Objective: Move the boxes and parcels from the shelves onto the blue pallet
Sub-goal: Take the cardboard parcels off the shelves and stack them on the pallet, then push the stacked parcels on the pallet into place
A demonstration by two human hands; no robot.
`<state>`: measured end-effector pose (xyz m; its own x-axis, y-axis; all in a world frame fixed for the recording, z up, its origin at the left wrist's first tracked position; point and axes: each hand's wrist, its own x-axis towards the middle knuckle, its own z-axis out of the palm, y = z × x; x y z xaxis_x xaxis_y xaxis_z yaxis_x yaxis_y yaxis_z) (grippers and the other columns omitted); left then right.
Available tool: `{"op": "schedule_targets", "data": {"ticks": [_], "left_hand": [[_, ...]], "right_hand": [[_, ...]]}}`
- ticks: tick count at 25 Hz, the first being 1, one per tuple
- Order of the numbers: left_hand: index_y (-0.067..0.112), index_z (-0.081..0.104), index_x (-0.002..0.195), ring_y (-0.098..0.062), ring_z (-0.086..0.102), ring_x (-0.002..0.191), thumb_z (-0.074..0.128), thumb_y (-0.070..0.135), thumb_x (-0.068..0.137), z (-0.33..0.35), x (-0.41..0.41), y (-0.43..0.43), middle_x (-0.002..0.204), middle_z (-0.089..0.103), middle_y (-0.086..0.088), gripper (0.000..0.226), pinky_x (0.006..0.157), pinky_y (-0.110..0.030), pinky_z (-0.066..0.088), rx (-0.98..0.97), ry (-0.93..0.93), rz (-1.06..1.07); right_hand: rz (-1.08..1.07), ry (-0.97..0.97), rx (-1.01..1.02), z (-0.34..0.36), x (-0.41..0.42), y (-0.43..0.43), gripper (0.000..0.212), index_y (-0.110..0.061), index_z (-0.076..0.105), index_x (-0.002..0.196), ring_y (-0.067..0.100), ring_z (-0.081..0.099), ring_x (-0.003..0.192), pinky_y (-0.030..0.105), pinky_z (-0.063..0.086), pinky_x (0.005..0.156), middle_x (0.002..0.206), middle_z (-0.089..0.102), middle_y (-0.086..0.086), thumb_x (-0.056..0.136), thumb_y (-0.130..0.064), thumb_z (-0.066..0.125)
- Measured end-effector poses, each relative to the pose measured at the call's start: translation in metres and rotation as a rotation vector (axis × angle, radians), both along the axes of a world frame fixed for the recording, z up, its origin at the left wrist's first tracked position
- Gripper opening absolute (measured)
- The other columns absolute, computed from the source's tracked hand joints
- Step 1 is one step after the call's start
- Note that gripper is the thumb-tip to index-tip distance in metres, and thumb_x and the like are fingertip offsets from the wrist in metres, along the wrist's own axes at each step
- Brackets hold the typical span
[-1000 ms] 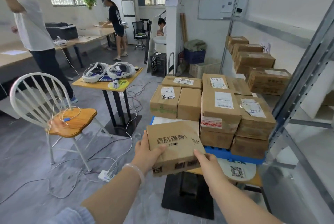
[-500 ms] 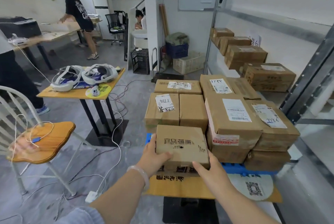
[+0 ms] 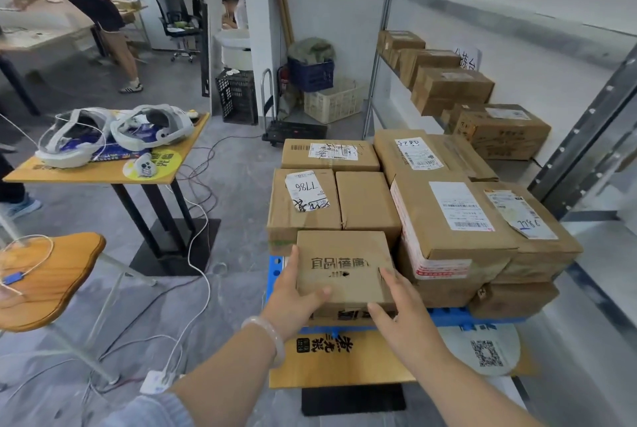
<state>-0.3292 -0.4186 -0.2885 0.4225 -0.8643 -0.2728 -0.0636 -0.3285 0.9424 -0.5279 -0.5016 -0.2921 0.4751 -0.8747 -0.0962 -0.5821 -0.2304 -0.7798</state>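
Note:
A small brown box with black printed characters [image 3: 343,266] rests at the front left of the blue pallet [image 3: 444,316], against the stacked parcels. My left hand [image 3: 294,292] grips its left side and my right hand [image 3: 400,313] holds its front right corner. Several taped cardboard parcels [image 3: 448,216] with white labels fill the pallet behind and to the right. More cardboard boxes [image 3: 451,88] line the metal shelf [image 3: 582,147] on the right.
The pallet lies on an orange table [image 3: 344,364]. To the left stand a second orange table with headsets [image 3: 113,137], a wooden-seat chair [image 3: 44,275] and cables across the floor. A person bends over a desk at the far left. Crates stand by the back wall.
Both hands carried the small box forward and lowered it onto the pallet's front left corner. The view moved closer to the pallet.

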Motion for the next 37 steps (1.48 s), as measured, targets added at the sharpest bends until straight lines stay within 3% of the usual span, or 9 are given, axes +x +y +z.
{"op": "schedule_targets", "data": {"ticks": [11,14,18,23,28,31,34,37], "left_hand": [[0.041,-0.001,0.151,-0.017,0.048,0.125,0.072,0.028,0.082,0.005,0.001,-0.007,0.142,0.043,0.005,0.101,0.104,-0.044,0.043,0.032,-0.034,0.003],[0.039,0.002,0.152,-0.018,0.033,0.137,0.074,0.033,0.08,0.009,-0.002,-0.009,0.153,0.029,0.003,0.102,0.11,-0.044,0.037,0.011,-0.155,-0.013],[0.04,0.001,0.151,-0.016,0.004,0.147,0.071,0.046,0.079,0.021,-0.005,-0.02,0.161,0.0,0.005,0.101,0.116,-0.038,0.017,0.038,-0.391,0.015],[0.04,0.002,0.151,-0.017,0.004,0.147,0.064,0.052,0.082,0.043,-0.018,-0.045,0.162,0.001,0.005,0.093,0.118,-0.039,0.013,-0.097,-0.631,-0.034],[0.048,0.002,0.148,-0.01,0.006,0.146,0.057,0.05,0.088,0.062,-0.068,-0.074,0.16,0.004,0.012,0.081,0.117,-0.033,0.01,-0.23,-0.745,-0.2],[0.049,0.009,0.148,-0.008,0.004,0.145,0.052,0.051,0.091,0.069,-0.108,-0.09,0.16,0.004,0.012,0.071,0.113,-0.028,0.004,-0.275,-0.852,-0.295],[0.048,0.01,0.148,-0.011,-0.001,0.146,0.043,0.057,0.092,0.079,-0.141,-0.113,0.16,0.001,0.013,0.066,0.114,-0.032,-0.003,-0.227,-0.987,-0.33],[0.049,0.007,0.148,-0.018,-0.005,0.147,0.035,0.062,0.091,0.084,-0.17,-0.136,0.162,0.0,0.008,0.064,0.117,-0.045,-0.003,-0.061,-1.151,-0.335]], "right_hand": [[0.024,0.031,-0.034,0.0,0.005,-0.004,0.07,-0.046,0.015,0.149,0.004,0.018,0.139,0.038,0.035,0.111,0.154,0.007,-0.024,0.093,-0.04,0.056],[0.035,0.097,-0.151,0.007,0.003,-0.002,0.071,-0.047,0.012,0.149,0.003,0.008,0.142,0.036,0.027,0.115,0.155,-0.003,-0.027,0.092,-0.047,0.054],[0.106,0.105,-0.27,0.027,0.001,0.0,0.069,-0.05,0.008,0.148,-0.005,-0.002,0.141,0.027,0.016,0.113,0.154,-0.007,-0.031,0.092,-0.051,0.048],[0.042,0.04,-0.425,0.063,-0.019,-0.005,0.061,-0.06,0.01,0.14,-0.011,0.001,0.138,0.022,0.015,0.11,0.152,0.002,-0.033,0.093,-0.049,0.047],[-0.166,-0.036,-0.46,0.086,-0.063,-0.033,0.059,-0.048,0.023,0.145,0.0,0.01,0.141,0.029,0.021,0.112,0.156,0.015,-0.02,0.094,-0.039,0.052],[-0.243,0.017,-0.494,0.093,-0.099,-0.067,0.059,-0.04,0.025,0.147,0.007,0.011,0.143,0.031,0.02,0.112,0.158,0.015,-0.013,0.095,-0.039,0.051],[-0.3,0.078,-0.435,0.091,-0.136,-0.099,0.058,-0.038,0.025,0.147,0.014,0.013,0.144,0.04,0.021,0.115,0.158,0.016,-0.008,0.095,-0.042,0.049],[-0.303,0.196,-0.422,0.085,-0.174,-0.135,0.058,-0.036,0.028,0.147,0.02,0.017,0.142,0.041,0.022,0.113,0.157,0.018,-0.004,0.094,-0.046,0.048]]}}
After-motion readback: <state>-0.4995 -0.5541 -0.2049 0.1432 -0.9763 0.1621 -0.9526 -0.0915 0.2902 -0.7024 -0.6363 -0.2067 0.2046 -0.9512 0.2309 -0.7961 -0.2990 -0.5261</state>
